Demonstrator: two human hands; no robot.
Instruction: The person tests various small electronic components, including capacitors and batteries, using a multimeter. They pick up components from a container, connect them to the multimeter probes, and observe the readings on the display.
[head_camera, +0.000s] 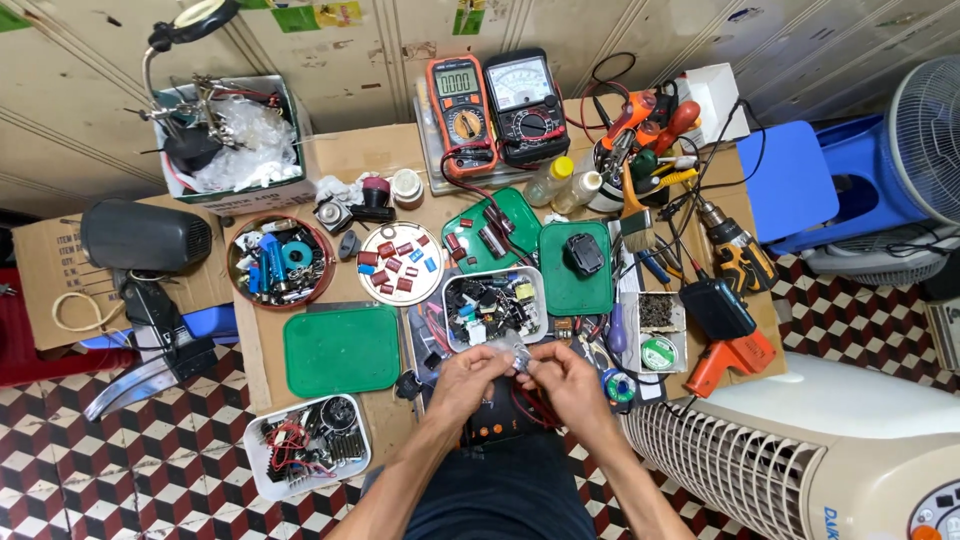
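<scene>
My left hand and my right hand meet at the near edge of a low cardboard-covered table. Both pinch a small clear plastic bag between the fingertips. What the bag holds is too small to tell. Just beyond the hands sits a white tray of mixed electronic parts. Under my wrists lies a dark device with red wires.
Two multimeters lean at the back. Green trays, a round dish of red capacitors, a parts bowl and a white parts tray lie left. Tool cup, drill, orange soldering gun and white fan heater right.
</scene>
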